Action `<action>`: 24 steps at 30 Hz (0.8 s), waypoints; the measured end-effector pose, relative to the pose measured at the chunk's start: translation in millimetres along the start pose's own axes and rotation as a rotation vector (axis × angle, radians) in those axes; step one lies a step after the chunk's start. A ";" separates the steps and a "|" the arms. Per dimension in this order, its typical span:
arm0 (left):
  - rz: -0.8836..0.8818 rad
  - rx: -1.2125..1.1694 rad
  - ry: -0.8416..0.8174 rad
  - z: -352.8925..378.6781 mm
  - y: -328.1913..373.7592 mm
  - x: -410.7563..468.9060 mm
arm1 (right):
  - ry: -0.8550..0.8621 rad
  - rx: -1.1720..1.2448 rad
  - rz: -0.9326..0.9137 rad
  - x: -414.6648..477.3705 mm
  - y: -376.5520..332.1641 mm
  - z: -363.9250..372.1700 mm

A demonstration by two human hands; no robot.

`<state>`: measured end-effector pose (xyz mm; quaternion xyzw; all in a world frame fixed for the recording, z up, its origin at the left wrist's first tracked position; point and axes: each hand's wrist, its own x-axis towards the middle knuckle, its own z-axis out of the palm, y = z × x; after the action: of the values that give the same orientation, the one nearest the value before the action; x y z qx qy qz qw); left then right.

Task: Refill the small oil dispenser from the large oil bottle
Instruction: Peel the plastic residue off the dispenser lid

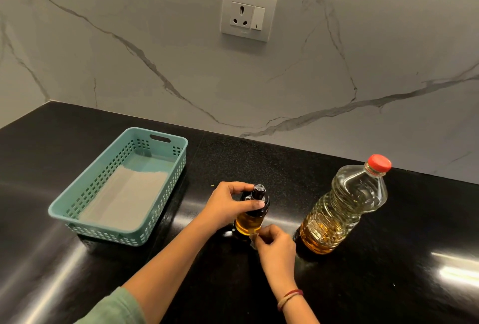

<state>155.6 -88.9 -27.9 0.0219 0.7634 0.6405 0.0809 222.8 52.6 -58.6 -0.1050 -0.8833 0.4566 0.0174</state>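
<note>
- Sitting at the left on the black counter, a teal basket with slotted walls stands well apart from the bottles and plays no part in this step.
- Gripping from above, the left hand has its fingers and thumb closed around the dark cap of the small oil dispenser, which stands upright near the middle of the counter with amber oil in its lower part.
- Judging by that grip, the step in hand is taking the cap off so the dispenser can be filled.
- To do it well, the person should turn the cap only, keep the dispenser flat on the counter, and lift the cap straight up so no oil drips onto the glass.
- Low on the dispenser's right side, the right hand is pinched shut on its base, where a small pale tag or label edge shows between the fingertips; a firm hold there stops the body spinning with the cap.
- Standing to the right, near but not touching, the large oil bottle is upright with its red cap on and oil only in its lower part.
- Oily glass can slip, so a dry, steady grip matters.
</note>
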 end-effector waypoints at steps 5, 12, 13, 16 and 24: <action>0.004 -0.002 0.008 -0.1 2.8 -1.3 | 0.045 0.089 0.010 -7.0 -7.6 20.0; 0.008 -0.002 -0.008 -1.0 3.6 -3.7 | 0.086 0.325 0.107 -11.0 -10.8 34.1; 0.017 -0.002 -0.006 -0.3 3.1 -4.6 | 0.083 0.392 0.119 -11.8 -10.9 31.4; 0.075 -0.008 0.043 5.5 -0.6 -10.5 | 0.063 0.626 0.135 -12.2 -14.8 15.6; 0.255 0.013 0.212 9.4 -6.4 -32.8 | 0.009 0.945 0.102 -12.2 -35.7 -25.5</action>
<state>189.9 -85.4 -32.6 0.0516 0.7629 0.6392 -0.0823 231.8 50.6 -14.1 -0.1308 -0.5726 0.8081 0.0445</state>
